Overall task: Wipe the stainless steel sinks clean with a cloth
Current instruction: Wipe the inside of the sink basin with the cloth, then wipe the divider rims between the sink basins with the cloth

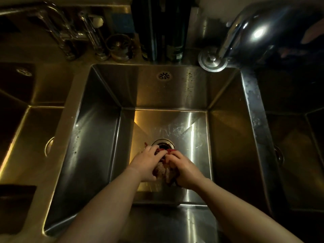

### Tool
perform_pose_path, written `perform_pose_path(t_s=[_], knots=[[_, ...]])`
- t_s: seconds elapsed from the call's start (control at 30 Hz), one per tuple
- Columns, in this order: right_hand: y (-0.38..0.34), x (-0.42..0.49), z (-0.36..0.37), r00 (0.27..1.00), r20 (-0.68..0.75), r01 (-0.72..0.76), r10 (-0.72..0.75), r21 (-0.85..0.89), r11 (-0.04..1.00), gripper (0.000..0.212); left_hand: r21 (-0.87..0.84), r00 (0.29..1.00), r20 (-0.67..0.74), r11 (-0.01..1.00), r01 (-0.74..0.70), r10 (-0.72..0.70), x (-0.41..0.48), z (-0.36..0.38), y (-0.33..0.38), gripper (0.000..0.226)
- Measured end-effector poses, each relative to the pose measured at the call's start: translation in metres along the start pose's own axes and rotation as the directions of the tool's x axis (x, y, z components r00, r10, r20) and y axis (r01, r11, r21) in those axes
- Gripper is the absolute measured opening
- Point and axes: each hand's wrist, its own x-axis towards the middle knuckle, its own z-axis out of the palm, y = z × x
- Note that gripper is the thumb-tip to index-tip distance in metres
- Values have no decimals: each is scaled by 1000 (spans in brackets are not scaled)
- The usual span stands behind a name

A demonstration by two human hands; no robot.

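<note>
A deep stainless steel sink [98,137] fills the middle of the head view, with a round drain [164,143] in its floor. Just in front of the drain lies a bunched cloth [162,170], red and pale, pressed against the sink floor. My left hand [147,163] grips its left side. My right hand [184,169] grips its right side. Both hands are closed around the cloth, and most of it is hidden between them.
A second sink [40,130] lies to the left and a third, dark sink [296,155] to the right. Taps [70,37], a drain strainer [119,48] and dark bottles [163,28] stand on the back ledge. A sink plug [212,60] and a shiny spout [245,32] sit at the back right.
</note>
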Motion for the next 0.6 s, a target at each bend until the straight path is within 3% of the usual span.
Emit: perform_pose_path(t_s=[0.13, 0.27, 0.6], knots=[[-21, -3, -16, 999, -38, -5, 8, 69, 998, 80, -17, 996, -69, 999, 48, -49, -24, -17, 7, 97], [-44, -10, -32, 993, -102, 68, -59, 88, 994, 68, -34, 990, -119, 997, 75, -79, -44, -37, 14, 88], [-112, -16, -54, 973, -222, 98, -63, 147, 984, 67, -9, 961, -272, 998, 55, -55, -87, -89, -2, 73]])
